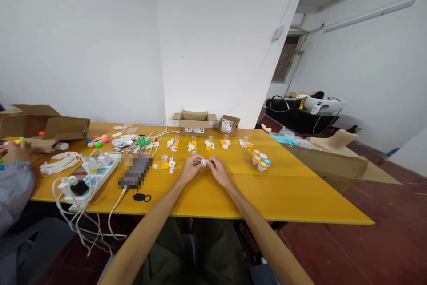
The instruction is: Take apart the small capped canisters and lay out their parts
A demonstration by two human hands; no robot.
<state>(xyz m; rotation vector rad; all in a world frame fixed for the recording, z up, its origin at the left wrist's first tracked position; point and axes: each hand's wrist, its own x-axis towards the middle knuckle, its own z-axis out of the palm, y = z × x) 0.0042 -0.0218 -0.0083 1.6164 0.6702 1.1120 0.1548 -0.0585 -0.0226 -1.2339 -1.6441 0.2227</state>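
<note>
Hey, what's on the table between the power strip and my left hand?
In the head view, a dark blurred device, then an orange ring and white discs, lie between the power strip and your left hand.

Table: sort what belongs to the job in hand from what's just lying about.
Likely part of the job:
- white piece, held between the left hand and right hand
- loose parts, in small groups
- lidded tubs, clustered at right

Apparently just lying about:
- power strip
- dark device, cable attached
- black fob
- green ball
</note>
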